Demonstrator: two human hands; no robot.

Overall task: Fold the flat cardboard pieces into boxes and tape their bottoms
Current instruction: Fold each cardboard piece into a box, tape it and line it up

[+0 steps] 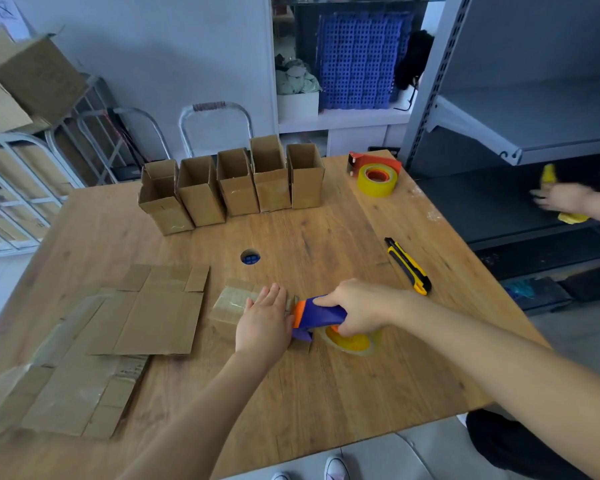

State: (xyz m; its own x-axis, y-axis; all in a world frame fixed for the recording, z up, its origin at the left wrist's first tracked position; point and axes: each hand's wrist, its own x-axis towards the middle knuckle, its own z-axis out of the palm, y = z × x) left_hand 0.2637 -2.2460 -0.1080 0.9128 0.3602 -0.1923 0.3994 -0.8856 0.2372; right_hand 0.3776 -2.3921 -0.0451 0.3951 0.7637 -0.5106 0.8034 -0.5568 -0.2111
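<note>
A small cardboard box (230,304) lies on the wooden table (326,393) with its taped side up. My left hand (262,323) presses flat on it with straight fingers. My right hand (359,306) grips the blue and orange tape dispenser (317,315) at the box's right end; its yellow tape roll (354,341) rests on the table. Flat cardboard pieces (149,313) lie in a pile to the left. Several folded boxes (236,183) stand open-topped in a row at the back.
A second, red tape dispenser (376,173) sits at the back right. A yellow and black utility knife (408,266) lies right of centre. The table has a round hole (250,257). Another person's hand (561,199) reaches over the dark shelf on the right.
</note>
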